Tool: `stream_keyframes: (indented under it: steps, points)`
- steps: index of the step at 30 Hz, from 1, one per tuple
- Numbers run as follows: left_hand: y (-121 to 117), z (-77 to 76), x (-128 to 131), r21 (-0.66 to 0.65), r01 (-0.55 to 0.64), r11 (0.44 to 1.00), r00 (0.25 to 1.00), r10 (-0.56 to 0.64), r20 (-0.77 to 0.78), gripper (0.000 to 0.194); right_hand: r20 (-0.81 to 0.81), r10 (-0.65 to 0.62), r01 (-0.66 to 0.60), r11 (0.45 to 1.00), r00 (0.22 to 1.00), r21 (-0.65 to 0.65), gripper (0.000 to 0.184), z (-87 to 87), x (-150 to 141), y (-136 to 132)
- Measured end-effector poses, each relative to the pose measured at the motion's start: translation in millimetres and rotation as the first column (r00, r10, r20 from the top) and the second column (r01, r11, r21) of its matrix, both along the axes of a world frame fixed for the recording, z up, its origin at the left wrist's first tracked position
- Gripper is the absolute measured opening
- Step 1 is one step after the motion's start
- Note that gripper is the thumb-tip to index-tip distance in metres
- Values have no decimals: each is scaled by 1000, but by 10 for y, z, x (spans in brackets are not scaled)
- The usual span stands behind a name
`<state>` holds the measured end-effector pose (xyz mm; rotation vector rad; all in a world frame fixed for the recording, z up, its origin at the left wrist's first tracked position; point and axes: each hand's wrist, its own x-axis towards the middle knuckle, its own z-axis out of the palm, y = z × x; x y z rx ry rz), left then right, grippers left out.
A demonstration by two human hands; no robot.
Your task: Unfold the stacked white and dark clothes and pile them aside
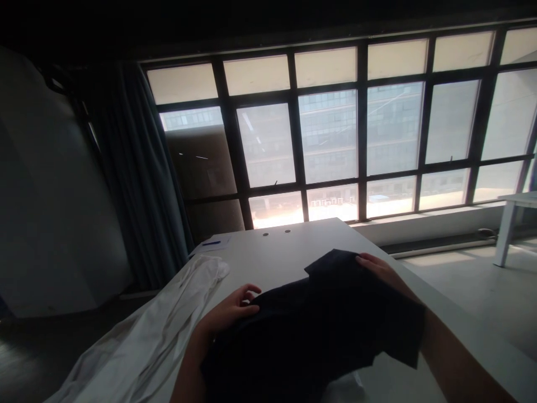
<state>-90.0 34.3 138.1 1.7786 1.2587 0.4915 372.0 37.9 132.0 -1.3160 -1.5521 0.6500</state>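
A white cloth point(138, 336) lies beside me on the surface point(289, 252); beyond it, a curtain point(142, 179) and big window point(335, 134).

Your left hand point(235, 308) sits near and left, fingers curled in a pinch; your right hand point(380, 268) reaches farther right, fingers closed.

Bright grid window point(331, 134), dark curtain point(138, 184) (left), seemingly pale floor point(474, 285).
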Motion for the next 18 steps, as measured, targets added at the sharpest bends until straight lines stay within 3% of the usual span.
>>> stream_keyframes:
  steps: [1, 3, 5, 8, 10, 14, 16, 18]
  points:
    - [34, -43, -15, 34, -66, 997, 986, 71, -149, 70, 183, -38, 48, 998, 982, -51, 43, -61, 26, 64]
    - [71, -110, -16, 90, -167, 982, 916, 188, -353, 71, 508, -66, 150, 981, 859, -125, 40, -180, 46, 129]
    - [56, -119, 42, 82, -176, 981, 898, 194, -395, 70, 651, 46, 110, 974, 757, -196, 41, -275, -24, 99]
    - [-39, -48, 265, 46, -51, 998, 939, 64, -339, 56, 591, 322, -188, 942, 740, -279, 45, -378, -371, -76]
    - [-112, -20, 482, 69, 45, 997, 940, -19, -340, 45, 591, 409, -303, 912, 695, -276, 49, -469, -707, -209]
    - [-237, -184, 970, 136, 182, 974, 878, -99, -468, 39, 733, 394, -236, 919, 555, -316, 67, -733, -1181, -324]
    - [-307, -349, 1208, 152, 231, 961, 833, -115, -541, 43, 763, 360, -217, 933, 537, -287, 69, -832, -1186, -293]
    - [-380, -512, 1418, 131, 286, 949, 788, -155, -595, 53, 742, 357, -238, 934, 567, -267, 72, -864, -1062, -230]
